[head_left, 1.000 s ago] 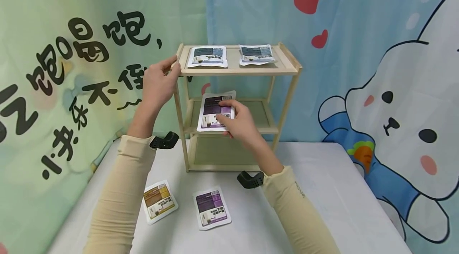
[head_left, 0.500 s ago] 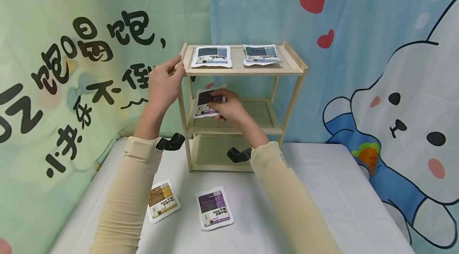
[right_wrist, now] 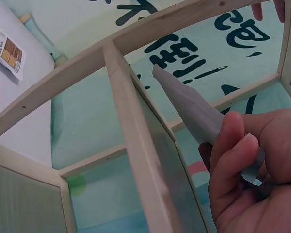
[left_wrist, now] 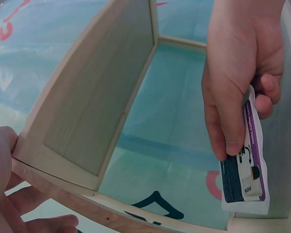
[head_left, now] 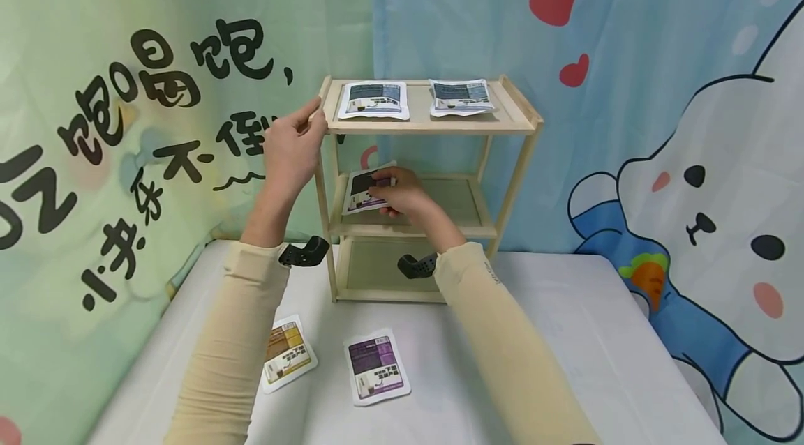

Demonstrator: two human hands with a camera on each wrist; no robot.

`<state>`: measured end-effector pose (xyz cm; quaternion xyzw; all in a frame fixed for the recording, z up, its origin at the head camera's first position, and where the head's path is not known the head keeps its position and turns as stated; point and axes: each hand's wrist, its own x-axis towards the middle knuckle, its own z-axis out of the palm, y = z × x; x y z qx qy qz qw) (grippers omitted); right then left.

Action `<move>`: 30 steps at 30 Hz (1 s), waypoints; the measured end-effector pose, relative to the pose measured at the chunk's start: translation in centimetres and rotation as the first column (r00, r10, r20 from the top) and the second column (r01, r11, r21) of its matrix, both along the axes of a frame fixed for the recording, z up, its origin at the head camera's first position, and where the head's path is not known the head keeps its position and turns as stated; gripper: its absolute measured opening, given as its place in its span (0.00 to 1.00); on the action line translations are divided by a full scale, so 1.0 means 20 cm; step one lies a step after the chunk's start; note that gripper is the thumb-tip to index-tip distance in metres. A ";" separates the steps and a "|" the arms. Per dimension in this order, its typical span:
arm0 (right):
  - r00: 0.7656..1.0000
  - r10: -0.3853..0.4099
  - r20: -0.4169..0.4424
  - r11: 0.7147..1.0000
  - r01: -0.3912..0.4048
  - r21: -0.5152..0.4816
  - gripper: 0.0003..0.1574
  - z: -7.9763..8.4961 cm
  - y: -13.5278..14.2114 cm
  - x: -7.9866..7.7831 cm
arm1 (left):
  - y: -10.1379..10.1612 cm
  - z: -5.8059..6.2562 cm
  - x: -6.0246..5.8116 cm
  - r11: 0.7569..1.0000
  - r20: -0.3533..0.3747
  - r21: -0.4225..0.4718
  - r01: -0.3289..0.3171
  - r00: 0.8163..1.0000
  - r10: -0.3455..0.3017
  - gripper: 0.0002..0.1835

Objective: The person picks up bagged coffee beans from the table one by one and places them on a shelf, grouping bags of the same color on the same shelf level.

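Observation:
My right hand (head_left: pixel 405 192) pinches a white sachet with a purple and black label (head_left: pixel 364 190) between thumb and fingers. The sachet is tilted just above the left side of the middle board of a wooden shelf rack (head_left: pixel 414 230). In the right wrist view its plain grey-looking back (right_wrist: pixel 194 109) shows, one edge inside my fingers. My left hand (head_left: pixel 294 148) grips the front left corner of the rack's top; its fingers (left_wrist: pixel 34 199) appear at the wooden edge in the left wrist view. Two blue-labelled sachets, a left one (head_left: pixel 374 100) and a right one (head_left: pixel 461 97), lie on the top board.
On the white table (head_left: pixel 534 347) in front of the rack lie another purple-labelled sachet (head_left: pixel 377 367) and a yellow-brown one (head_left: pixel 287 353), partly behind my left forearm. The rack's bottom board (head_left: pixel 386 270) sits low, partly behind my right wrist. A printed curtain (head_left: pixel 452 12) hangs behind.
My right hand has carried the purple-labelled sachet left and deeper between the top and middle boards, then lowered it slightly. My left hand keeps its hold on the rack's corner.

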<state>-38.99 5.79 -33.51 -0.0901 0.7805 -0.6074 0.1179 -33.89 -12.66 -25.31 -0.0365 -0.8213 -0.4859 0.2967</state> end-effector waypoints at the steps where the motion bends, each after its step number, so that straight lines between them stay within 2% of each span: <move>1: 1.000 0.005 0.004 1.000 -0.005 -0.005 0.23 0.00 0.00 0.00 | 0.00 0.00 0.00 1.000 -0.005 0.005 0.000 1.000 0.000 0.22; 10: 0.998 0.016 0.058 1.000 -0.016 0.001 0.25 -0.03 -0.01 -0.02 | 0.01 -0.01 0.00 1.000 -0.023 0.025 0.016 1.000 -0.015 0.22; 20: 0.993 0.030 0.117 0.999 -0.033 0.022 0.27 -0.04 0.00 -0.01 | 0.01 -0.02 -0.02 1.000 -0.078 0.013 0.001 0.997 0.000 0.22; 30: 0.996 0.025 0.086 0.997 -0.031 0.065 0.29 -0.03 0.03 0.03 | 0.00 -0.02 -0.01 1.000 -0.069 0.020 0.001 0.998 0.000 0.22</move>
